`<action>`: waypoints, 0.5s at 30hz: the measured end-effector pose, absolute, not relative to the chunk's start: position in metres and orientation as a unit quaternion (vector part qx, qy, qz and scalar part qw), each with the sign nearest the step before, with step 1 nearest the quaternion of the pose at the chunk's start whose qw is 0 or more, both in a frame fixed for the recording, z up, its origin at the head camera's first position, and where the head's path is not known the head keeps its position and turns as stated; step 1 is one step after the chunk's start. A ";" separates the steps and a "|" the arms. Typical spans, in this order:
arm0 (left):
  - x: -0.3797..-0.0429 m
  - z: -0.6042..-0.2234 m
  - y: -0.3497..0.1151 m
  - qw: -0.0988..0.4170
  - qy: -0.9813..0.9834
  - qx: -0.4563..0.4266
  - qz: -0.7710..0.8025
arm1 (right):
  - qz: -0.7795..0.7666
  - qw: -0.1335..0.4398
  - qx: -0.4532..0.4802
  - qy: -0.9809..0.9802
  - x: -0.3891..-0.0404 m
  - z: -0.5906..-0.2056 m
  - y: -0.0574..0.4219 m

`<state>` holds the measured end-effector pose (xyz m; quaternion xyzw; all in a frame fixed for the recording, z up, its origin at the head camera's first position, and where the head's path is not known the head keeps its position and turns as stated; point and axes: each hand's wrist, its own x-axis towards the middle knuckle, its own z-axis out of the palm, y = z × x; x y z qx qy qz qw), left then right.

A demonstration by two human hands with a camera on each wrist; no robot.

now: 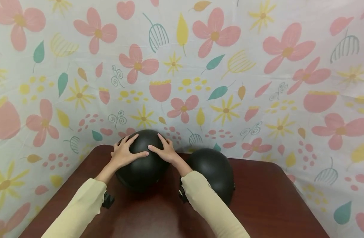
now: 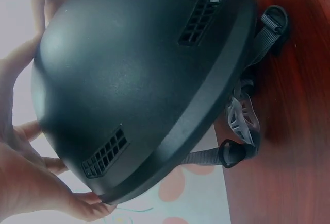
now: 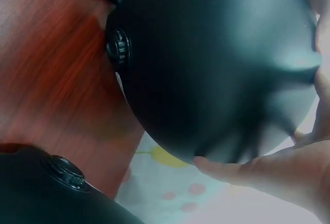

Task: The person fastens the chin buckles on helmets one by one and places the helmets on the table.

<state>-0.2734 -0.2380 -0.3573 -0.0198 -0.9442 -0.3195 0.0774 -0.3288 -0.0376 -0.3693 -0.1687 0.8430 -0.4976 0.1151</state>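
Note:
Both hands hold a matte black helmet (image 1: 141,173) at the back left of the table. My left hand (image 1: 122,155) grips its left side, fingers spread over the shell and thumb across the top. From the right, my right hand (image 1: 165,150) grips the same helmet, its thumb pointing toward the left thumb. In the left wrist view the shell (image 2: 129,64) shows two grilled vents, and a strap (image 2: 203,157) with a buckle hangs under its rim. A round dial (image 3: 118,47) sits at the rim in the right wrist view.
A second black helmet (image 1: 211,172) stands on the table just right of the held one, partly behind the right forearm. The dark red wooden table (image 1: 265,198) reaches back to a flower-printed cloth (image 1: 182,66) that hangs behind and around it.

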 end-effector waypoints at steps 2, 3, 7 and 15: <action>-0.273 -0.357 -0.241 0.080 -0.942 -0.023 -0.326 | -0.494 0.112 -0.171 0.845 -0.330 -0.369 -0.039; -0.272 -0.357 -0.242 0.079 -0.940 -0.024 -0.330 | -0.494 0.112 -0.172 0.845 -0.329 -0.369 -0.039; -0.269 -0.356 -0.247 0.074 -0.934 -0.027 -0.350 | -0.497 0.111 -0.165 0.844 -0.328 -0.370 -0.038; -0.255 -0.365 -0.259 0.056 -0.901 0.009 -0.429 | -0.521 0.113 -0.163 0.830 -0.326 -0.374 -0.026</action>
